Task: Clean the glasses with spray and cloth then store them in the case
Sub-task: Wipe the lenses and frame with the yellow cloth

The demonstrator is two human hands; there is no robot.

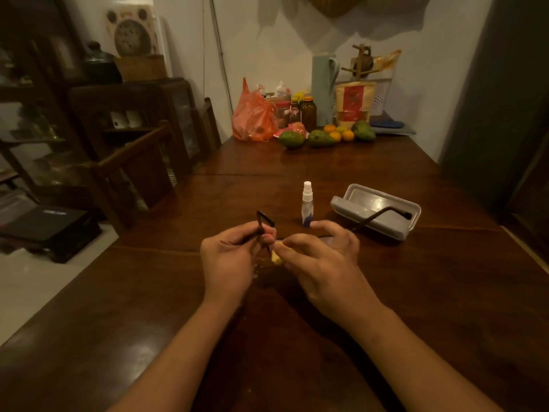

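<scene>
Over the middle of the dark wooden table (166,292) the two grips meet around the glasses (265,223). The left grip (228,257) has its fingers curled and pinches the dark frame at one end, so that the rim stands up above its fingertips. The right grip (323,257) is curled too, pinching a yellow cloth (276,258) against the glasses just below the left fingertips; only a small fold of cloth shows between thumb and finger. The lens under the cloth is hidden. One temple arm (383,215) juts out past the right grip toward the table's right edge and crosses in front of the case (395,230).

The case is grey and lies open, lid tilted back, well toward the right edge. The spray bottle (307,203) stands upright just beyond the right grip's knuckles — clear, with a white cap on, untouched.

Along the far edge, against the wall, sit an orange plastic bag (252,117), brown jars (308,111), green fruit (292,139) and small oranges (341,134).
</scene>
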